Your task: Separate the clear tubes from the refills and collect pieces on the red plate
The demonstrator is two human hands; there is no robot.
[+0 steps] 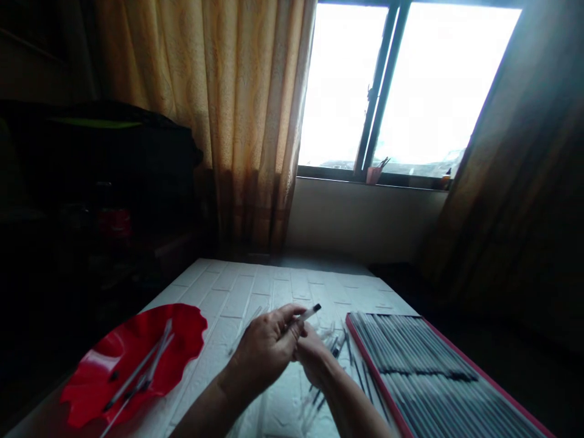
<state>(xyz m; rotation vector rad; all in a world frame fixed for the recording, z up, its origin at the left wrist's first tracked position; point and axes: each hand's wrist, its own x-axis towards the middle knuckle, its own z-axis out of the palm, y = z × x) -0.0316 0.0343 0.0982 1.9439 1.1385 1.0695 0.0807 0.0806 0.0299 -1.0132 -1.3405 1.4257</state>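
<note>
My left hand (267, 340) is closed around a pen (309, 313) with a pale, clear-looking barrel. Its black end sticks out past the fingers, up and to the right. My right hand (314, 351) presses against the left one, with its fingers curled in; whatever they grip is hidden. Under and beside the hands, several loose pen parts (338, 347), dark sticks and clear tubes, lie on the white brick-patterned tabletop (219, 298).
A red wavy-edged bowl (189, 319) on the left holds several pens (157, 359). To the right, a red-rimmed box (365, 356) carries rows of packed pens (401, 340). Beyond the table are a curtain (255, 121) and a window with a pink cup (373, 176) on its sill.
</note>
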